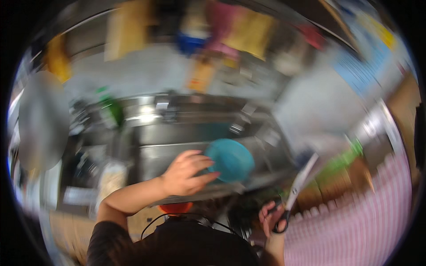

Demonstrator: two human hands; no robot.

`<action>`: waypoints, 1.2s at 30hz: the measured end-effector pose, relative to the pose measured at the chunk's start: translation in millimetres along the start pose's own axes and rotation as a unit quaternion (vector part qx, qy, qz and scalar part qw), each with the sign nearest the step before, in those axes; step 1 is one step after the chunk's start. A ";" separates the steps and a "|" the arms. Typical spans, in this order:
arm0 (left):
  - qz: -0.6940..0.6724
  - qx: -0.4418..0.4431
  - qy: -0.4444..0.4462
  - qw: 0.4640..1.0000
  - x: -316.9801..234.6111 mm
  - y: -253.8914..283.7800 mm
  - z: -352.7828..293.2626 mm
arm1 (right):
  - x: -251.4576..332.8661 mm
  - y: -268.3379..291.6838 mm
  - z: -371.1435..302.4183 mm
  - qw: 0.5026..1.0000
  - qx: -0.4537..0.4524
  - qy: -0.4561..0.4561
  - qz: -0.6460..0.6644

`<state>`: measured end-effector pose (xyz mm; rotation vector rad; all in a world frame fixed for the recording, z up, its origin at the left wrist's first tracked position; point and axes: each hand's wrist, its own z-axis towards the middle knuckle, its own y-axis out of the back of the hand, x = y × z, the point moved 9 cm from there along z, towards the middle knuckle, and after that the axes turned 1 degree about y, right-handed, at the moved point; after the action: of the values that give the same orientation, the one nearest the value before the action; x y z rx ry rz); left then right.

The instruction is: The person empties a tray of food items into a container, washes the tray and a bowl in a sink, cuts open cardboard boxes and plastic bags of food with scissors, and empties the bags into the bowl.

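My left hand [188, 173] reaches over the front of a steel sink [162, 155]. Its fingers are curled at the left rim of a teal bowl [231, 160] and hold it there. My right hand [271, 217], low and to the right, is closed round the black handles of a pair of scissors [301, 179]. The silver blades point up and away to the right. Motion blurs much of the picture, and the bowl's contents cannot be made out.
A green bottle [112, 111] stands left of the tap [167, 110]. A bag with pale contents [112, 178] sits near my left forearm. An orange-red container [175, 207] is below the sink's edge. Pink striped cloth [355, 208] and a green bundle [339, 162] lie at right.
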<state>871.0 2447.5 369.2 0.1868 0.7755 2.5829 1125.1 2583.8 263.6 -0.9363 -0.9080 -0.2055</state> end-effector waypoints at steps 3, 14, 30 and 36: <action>-0.093 -0.013 -0.067 0.993 -27.2 -60.7 42.5 | 62.1 57.1 -35.1 0.994 -0.078 0.032 -0.076; -0.335 0.005 -0.265 0.904 -195.9 -192.6 252.0 | 306.8 80.2 -244.5 0.688 -0.431 0.050 -0.582; -0.132 0.244 -0.396 0.875 -218.0 -280.0 364.2 | 291.6 45.0 -179.7 0.826 -0.271 -0.113 -0.481; -0.100 0.221 -0.385 0.890 -215.2 -285.4 369.7 | 272.8 29.8 -122.0 0.909 -0.213 -0.171 -0.316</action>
<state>1260.4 2748.1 519.3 1.1217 0.9671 1.8403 1382.4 2567.2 417.4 -1.0702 -1.5215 -0.8417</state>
